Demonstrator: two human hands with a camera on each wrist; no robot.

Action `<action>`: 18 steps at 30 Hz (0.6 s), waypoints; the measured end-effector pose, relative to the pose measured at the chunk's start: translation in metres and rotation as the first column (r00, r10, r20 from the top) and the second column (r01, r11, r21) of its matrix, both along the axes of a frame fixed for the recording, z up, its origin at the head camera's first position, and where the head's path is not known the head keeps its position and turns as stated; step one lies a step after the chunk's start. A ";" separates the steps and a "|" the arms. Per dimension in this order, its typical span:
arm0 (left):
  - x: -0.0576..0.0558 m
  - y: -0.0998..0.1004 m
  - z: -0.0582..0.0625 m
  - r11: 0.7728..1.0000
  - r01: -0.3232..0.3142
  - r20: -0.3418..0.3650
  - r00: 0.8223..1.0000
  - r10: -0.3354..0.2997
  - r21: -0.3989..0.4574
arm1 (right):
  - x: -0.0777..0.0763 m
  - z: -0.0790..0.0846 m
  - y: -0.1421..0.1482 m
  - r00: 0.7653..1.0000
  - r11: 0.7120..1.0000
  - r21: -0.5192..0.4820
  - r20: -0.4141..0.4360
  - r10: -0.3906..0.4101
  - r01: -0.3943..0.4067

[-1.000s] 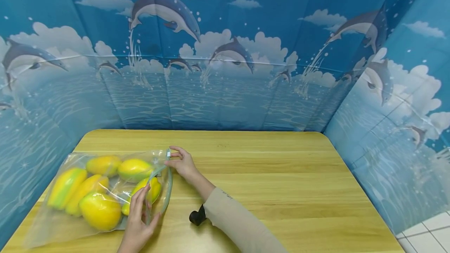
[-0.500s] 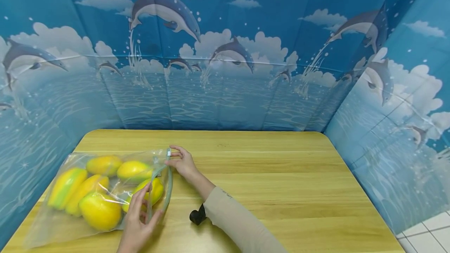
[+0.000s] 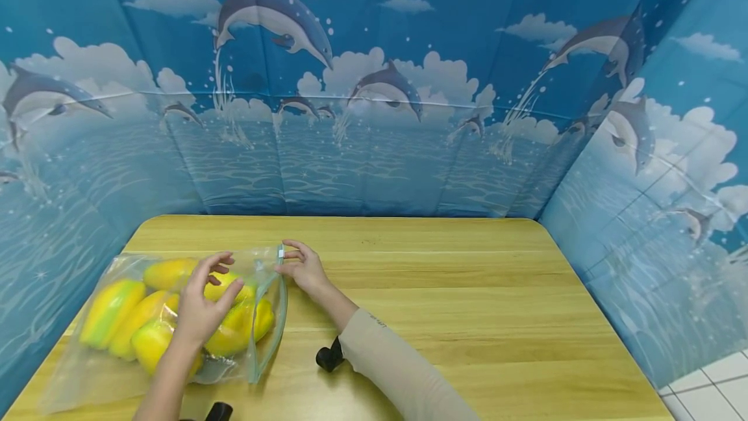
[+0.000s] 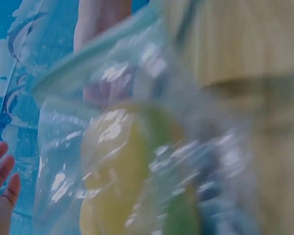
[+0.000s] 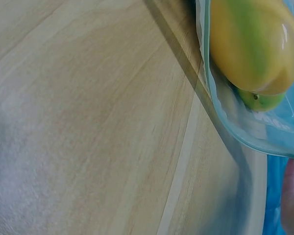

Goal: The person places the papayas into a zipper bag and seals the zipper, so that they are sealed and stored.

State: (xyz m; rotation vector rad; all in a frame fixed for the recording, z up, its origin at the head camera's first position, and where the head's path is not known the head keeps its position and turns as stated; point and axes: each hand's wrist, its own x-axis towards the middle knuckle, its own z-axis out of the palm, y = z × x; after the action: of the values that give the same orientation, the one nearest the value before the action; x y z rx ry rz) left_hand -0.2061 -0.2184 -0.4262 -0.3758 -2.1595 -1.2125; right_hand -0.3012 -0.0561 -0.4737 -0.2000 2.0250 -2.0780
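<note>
A clear zip bag (image 3: 87,379) lies on the left of the table with several yellow-green mangoes (image 3: 112,314) inside. Its pale green zip edge (image 5: 235,134) gapes toward the right, and one mango (image 5: 259,44) sits just inside that mouth. My right hand (image 3: 305,271) pinches the far corner of the bag, beside the white zip slider (image 3: 280,252). Over the bag hovers my left hand (image 3: 201,310), fingers loosely bent and thumb apart, with nothing held; it hides part of the mangoes in the head view. In the left wrist view, its fingertips (image 4: 2,174) show at the left edge.
The wooden table (image 3: 456,310) stretches to the right of the bag. A blue dolphin-print curtain (image 3: 374,148) stands along the back and sides. A small black part (image 3: 330,356) shows by the right sleeve, another black part (image 3: 219,411) by the left wrist.
My left hand has let go of the bag's mouth and moved up and left over the mangoes. The mango near the mouth has shifted slightly right. My right hand stays at the corner.
</note>
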 end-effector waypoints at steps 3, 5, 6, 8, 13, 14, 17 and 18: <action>-0.020 -0.011 0.007 0.996 0.021 0.117 0.993 -0.011 -0.086 | -0.001 0.000 0.000 1.000 1.000 -0.002 0.002 -0.002 0.002; -0.033 -0.016 0.010 0.988 0.055 0.185 0.982 -0.028 -0.143 | -0.001 0.000 0.000 1.000 1.000 -0.001 0.002 -0.004 0.004; -0.039 -0.018 0.011 0.983 0.076 0.222 0.974 -0.037 -0.170 | -0.001 0.000 0.001 1.000 1.000 -0.003 0.004 -0.005 0.005; -0.050 -0.023 0.013 0.967 0.124 0.284 0.957 -0.057 -0.221 | -0.001 0.000 0.000 1.000 1.000 -0.003 0.003 -0.009 0.009; -0.076 -0.028 0.012 0.915 0.245 0.408 0.907 -0.100 -0.320 | 0.000 0.000 -0.001 1.000 1.000 0.000 -0.001 -0.014 0.014; -0.080 -0.028 0.011 0.905 0.266 0.428 0.897 -0.106 -0.333 | 0.000 0.000 -0.001 1.000 1.000 0.000 -0.002 -0.013 0.013; -0.092 -0.026 0.005 0.883 0.314 0.468 0.875 -0.126 -0.349 | 0.001 0.001 0.000 1.000 1.000 0.000 -0.007 -0.014 0.014; -0.095 -0.025 0.003 0.876 0.326 0.475 0.870 -0.131 -0.355 | 0.001 0.001 0.000 1.000 1.000 0.003 -0.012 -0.015 0.015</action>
State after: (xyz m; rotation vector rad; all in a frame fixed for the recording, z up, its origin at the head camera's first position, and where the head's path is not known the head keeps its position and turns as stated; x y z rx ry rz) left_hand -0.3009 -0.2434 -0.4228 -0.6139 -2.8584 -1.0060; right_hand -0.3000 -0.0564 -0.4730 -0.1972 2.0423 -2.0874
